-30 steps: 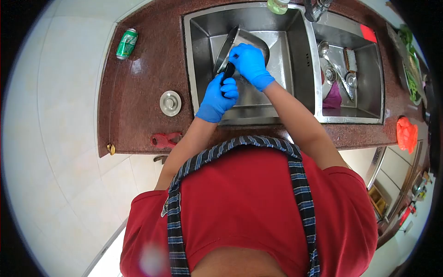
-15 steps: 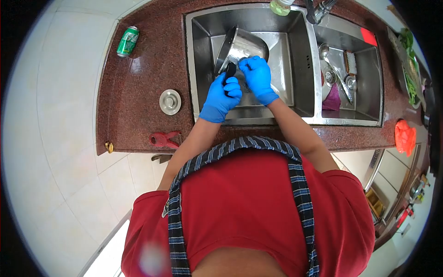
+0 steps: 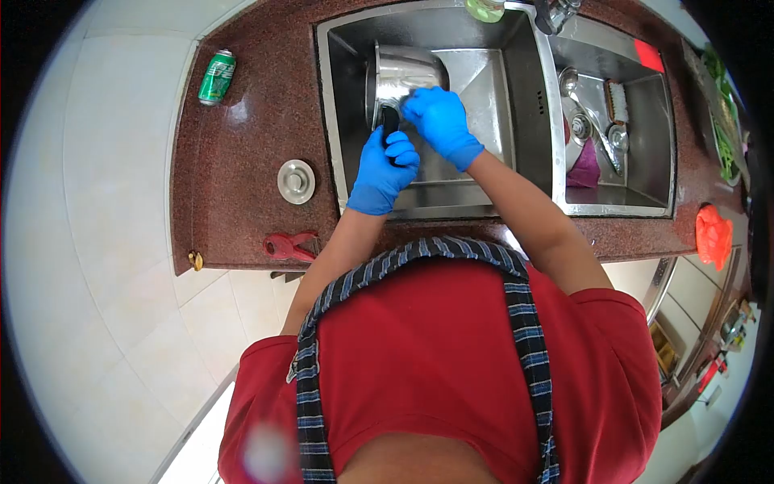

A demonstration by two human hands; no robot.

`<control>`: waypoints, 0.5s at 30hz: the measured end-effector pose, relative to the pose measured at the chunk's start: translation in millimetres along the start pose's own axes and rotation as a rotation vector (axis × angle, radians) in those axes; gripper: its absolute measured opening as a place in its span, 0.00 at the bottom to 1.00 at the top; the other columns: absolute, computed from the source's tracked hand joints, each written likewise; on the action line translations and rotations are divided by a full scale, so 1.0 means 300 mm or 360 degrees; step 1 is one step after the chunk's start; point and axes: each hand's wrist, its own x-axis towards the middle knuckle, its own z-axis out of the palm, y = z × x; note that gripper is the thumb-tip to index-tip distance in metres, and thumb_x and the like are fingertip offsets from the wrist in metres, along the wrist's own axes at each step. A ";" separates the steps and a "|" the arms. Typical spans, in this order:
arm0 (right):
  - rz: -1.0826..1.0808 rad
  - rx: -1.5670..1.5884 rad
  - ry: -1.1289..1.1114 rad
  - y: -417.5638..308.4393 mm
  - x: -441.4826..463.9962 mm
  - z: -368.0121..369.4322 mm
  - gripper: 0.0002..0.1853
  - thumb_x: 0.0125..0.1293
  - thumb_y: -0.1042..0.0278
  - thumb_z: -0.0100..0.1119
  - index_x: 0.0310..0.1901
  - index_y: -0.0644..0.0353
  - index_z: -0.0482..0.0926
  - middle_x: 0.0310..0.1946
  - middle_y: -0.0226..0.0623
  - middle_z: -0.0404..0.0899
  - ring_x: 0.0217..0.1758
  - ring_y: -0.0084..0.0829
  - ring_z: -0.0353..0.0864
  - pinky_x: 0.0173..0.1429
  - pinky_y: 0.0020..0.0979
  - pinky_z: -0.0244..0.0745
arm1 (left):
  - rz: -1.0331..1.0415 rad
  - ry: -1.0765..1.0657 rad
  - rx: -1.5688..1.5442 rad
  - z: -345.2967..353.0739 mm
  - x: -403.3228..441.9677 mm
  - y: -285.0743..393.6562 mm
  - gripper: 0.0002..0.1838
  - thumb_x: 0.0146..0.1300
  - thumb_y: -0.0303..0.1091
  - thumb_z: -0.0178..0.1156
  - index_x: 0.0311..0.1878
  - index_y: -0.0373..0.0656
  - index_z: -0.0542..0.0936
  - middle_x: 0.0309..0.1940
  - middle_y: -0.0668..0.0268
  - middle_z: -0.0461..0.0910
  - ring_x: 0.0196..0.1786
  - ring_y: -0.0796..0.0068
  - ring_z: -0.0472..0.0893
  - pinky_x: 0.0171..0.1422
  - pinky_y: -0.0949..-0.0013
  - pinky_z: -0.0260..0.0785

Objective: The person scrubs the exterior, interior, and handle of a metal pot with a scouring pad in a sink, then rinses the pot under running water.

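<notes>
A shiny steel saucepan lies tipped on its side in the large sink basin, its rim toward the left. My left hand, in a blue glove, is closed around the pan's black handle. Against the pan's outer wall rests my right hand, also gloved in blue. Its fingers are bent together at the metal; whatever they hold is hidden under them.
The smaller basin at right holds a ladle, a brush and a purple cloth. On the left counter are a green can, a sink strainer and a red tool. A faucet stands behind.
The saucepan has turned and shifted left, its rim now facing more squarely left. My right hand has slid slightly up and left along its wall. My left hand keeps hold of the handle.
</notes>
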 end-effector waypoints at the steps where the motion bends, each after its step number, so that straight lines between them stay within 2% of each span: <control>1: 0.0000 -0.0007 -0.0003 0.008 -0.021 0.012 0.04 0.52 0.64 0.57 0.23 0.48 0.79 0.25 0.35 0.75 0.30 0.39 0.78 0.32 0.41 0.71 | -0.0018 -0.0031 -0.0004 -0.004 0.007 -0.005 0.13 0.68 0.40 0.43 0.27 0.50 0.66 0.14 0.78 0.61 0.13 0.86 0.59 0.17 0.78 0.49; 3: 0.0275 0.0360 0.0239 0.009 -0.053 0.040 0.03 0.51 0.64 0.58 0.25 0.50 0.80 0.24 0.37 0.75 0.31 0.40 0.77 0.34 0.40 0.72 | 0.0006 0.0020 -0.0004 0.025 0.007 -0.030 0.13 0.68 0.41 0.42 0.27 0.49 0.67 0.14 0.78 0.60 0.13 0.86 0.59 0.17 0.78 0.49; 4: 0.0265 0.0363 0.0237 0.023 -0.046 0.057 0.03 0.51 0.64 0.58 0.25 0.50 0.80 0.24 0.37 0.75 0.31 0.40 0.77 0.34 0.40 0.72 | 0.0043 0.0079 0.0007 0.042 0.006 -0.035 0.13 0.68 0.41 0.42 0.28 0.49 0.67 0.14 0.78 0.60 0.12 0.87 0.59 0.17 0.78 0.49; 6: 0.0495 0.0815 0.0433 0.014 -0.005 0.036 0.03 0.51 0.64 0.58 0.25 0.50 0.80 0.25 0.37 0.75 0.31 0.41 0.77 0.36 0.40 0.72 | 0.0051 0.0099 0.0000 0.045 -0.001 -0.035 0.13 0.68 0.42 0.42 0.28 0.49 0.67 0.14 0.79 0.60 0.12 0.87 0.59 0.17 0.78 0.48; 7: 0.0498 0.0818 0.0425 0.010 0.023 0.026 0.03 0.51 0.64 0.58 0.25 0.50 0.80 0.25 0.37 0.75 0.31 0.41 0.77 0.36 0.40 0.72 | 0.0047 0.0106 -0.0007 0.043 0.000 -0.036 0.13 0.69 0.42 0.42 0.29 0.49 0.67 0.14 0.79 0.59 0.13 0.87 0.58 0.17 0.78 0.48; 9: -0.0046 0.0495 0.0174 -0.006 0.104 0.007 0.04 0.51 0.64 0.58 0.25 0.49 0.80 0.26 0.37 0.77 0.32 0.40 0.77 0.35 0.41 0.73 | 0.0047 0.0104 0.0011 0.032 0.006 -0.031 0.14 0.69 0.43 0.42 0.29 0.49 0.67 0.14 0.79 0.59 0.12 0.87 0.58 0.17 0.77 0.48; 10: -0.0190 0.0159 0.0030 -0.012 0.140 0.003 0.04 0.51 0.64 0.57 0.25 0.49 0.80 0.27 0.36 0.78 0.32 0.40 0.78 0.34 0.42 0.73 | 0.0048 0.0096 0.0038 0.028 0.009 -0.026 0.14 0.69 0.44 0.41 0.28 0.49 0.66 0.14 0.79 0.59 0.12 0.86 0.58 0.17 0.77 0.47; 13: -0.0238 0.0038 -0.0132 -0.049 0.183 -0.012 0.04 0.51 0.64 0.56 0.25 0.50 0.80 0.27 0.37 0.79 0.32 0.41 0.79 0.33 0.42 0.73 | 0.0042 0.0099 0.0137 -0.018 0.005 -0.012 0.17 0.70 0.47 0.41 0.26 0.50 0.66 0.13 0.78 0.58 0.12 0.86 0.57 0.16 0.77 0.46; 14: -0.0106 0.0020 -0.0109 -0.068 0.174 -0.003 0.04 0.51 0.63 0.58 0.24 0.51 0.80 0.27 0.37 0.77 0.32 0.40 0.78 0.36 0.40 0.73 | 0.0044 0.0097 0.0127 -0.010 0.003 -0.010 0.17 0.70 0.47 0.41 0.26 0.50 0.66 0.13 0.78 0.58 0.12 0.86 0.57 0.16 0.77 0.46; 15: -0.0117 0.0016 -0.0122 -0.070 0.172 -0.001 0.04 0.51 0.63 0.58 0.24 0.51 0.80 0.27 0.37 0.77 0.32 0.40 0.78 0.36 0.40 0.73 | 0.0048 0.0212 0.0108 0.001 0.003 -0.008 0.21 0.69 0.52 0.39 0.24 0.51 0.65 0.12 0.78 0.57 0.12 0.84 0.56 0.17 0.76 0.45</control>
